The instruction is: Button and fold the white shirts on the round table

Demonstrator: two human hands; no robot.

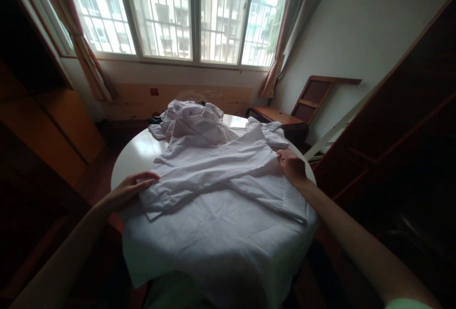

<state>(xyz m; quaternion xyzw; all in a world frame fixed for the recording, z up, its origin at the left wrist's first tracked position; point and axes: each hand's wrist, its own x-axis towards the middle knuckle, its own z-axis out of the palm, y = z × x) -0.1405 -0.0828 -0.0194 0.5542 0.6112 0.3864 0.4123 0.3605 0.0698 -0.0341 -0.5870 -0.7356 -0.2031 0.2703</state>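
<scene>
My left hand (133,186) lies flat and open, fingers spread on the cuff end of a sleeve of the white cotton shirt (221,204), gripping nothing. My right hand (292,166) is closed in a pinch on the shirt's fabric at its far right edge, just below the collar area; I cannot make out how many fingers hold the cloth, since they curl under my knuckles.

The shirt is spread across the round white table (135,154), one long sleeve folded diagonally over the body from upper right to lower left. Its lower part hangs over the near rim, so the hem is out of sight and the table's near edge is hidden. My forearms are cut off at the bottom corners of the view.

Beyond the shirt, touching its far side, sits a crumpled heap of white garments (190,121); how many pieces it holds is unclear. Something small and dark beside it is too dim to identify.

Behind stands a wide barred window (178,12) with brownish curtains (89,57), very bright against the dark room. A wooden chair (306,102) leans near the right wall, and dark wooden cabinets (402,123) fill the right side.
</scene>
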